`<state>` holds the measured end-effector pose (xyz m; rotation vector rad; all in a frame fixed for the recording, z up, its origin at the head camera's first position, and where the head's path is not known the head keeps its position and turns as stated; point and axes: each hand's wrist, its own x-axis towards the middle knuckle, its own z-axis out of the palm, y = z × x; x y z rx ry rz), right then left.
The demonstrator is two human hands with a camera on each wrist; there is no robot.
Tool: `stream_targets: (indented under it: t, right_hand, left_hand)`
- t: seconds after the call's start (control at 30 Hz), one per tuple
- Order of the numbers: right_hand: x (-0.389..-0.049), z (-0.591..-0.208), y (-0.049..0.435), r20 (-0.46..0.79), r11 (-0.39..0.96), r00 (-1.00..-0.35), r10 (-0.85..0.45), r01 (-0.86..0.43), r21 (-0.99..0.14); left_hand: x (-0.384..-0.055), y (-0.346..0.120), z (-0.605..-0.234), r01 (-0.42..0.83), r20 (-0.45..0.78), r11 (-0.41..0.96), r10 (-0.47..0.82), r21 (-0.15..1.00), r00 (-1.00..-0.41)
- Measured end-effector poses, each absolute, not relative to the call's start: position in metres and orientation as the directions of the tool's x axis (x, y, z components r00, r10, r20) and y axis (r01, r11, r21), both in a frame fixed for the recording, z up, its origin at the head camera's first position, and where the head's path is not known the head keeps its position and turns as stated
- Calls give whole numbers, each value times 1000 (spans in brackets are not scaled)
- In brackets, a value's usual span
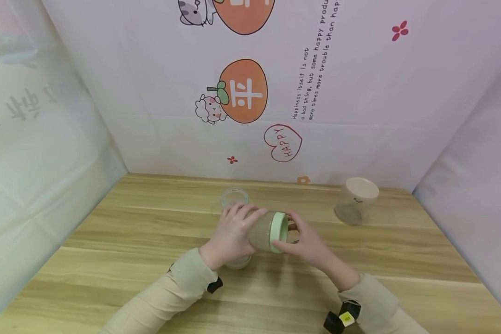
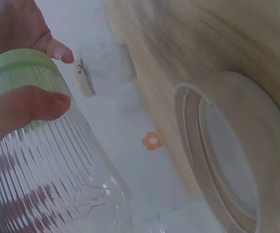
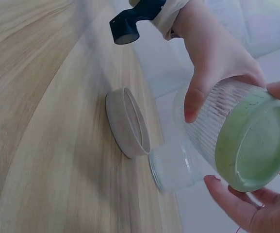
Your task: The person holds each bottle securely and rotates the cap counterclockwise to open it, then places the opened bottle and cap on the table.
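My left hand (image 1: 232, 230) grips a clear ribbed jar (image 1: 260, 230), which is tipped on its side above the table. Its light green lid (image 3: 256, 143) faces right, with a recessed top. Around the edge of that lid curl the thumb and fingers of my right hand (image 1: 310, 242). Below the left hand a beige lid (image 2: 275, 145) lies on the table, hollow side up, mostly hidden in the head view. Just behind the left hand stands a clear jar without a lid (image 1: 234, 195).
Toward the back right of the wooden table (image 1: 142, 241) stands a clear jar with a beige lid (image 1: 362, 188). A white printed backdrop (image 1: 150, 93) rises behind the table, with pale sheets on both sides.
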<state>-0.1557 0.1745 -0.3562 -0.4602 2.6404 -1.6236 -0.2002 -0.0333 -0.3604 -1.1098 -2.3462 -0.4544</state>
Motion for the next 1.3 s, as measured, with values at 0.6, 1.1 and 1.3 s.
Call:
stream_targets:
  t: [0.6, 1.1, 1.3]
  right_hand:
    - [-159, -364, 175, 571, 513, -648, -505, -757, -405]
    - [-158, -343, 177, 214, 433, -926, -312, -339, -835]
    - [-156, -334, 171, -55, 317, -960, -274, -36, -948]
  left_hand:
    - [-193, -45, -363, 774, 499, 595, 615, 215, -611]
    - [-192, -43, -356, 774, 574, 619, 589, 133, -570]
    - [-191, -40, -356, 767, 655, 642, 574, 12, -491]
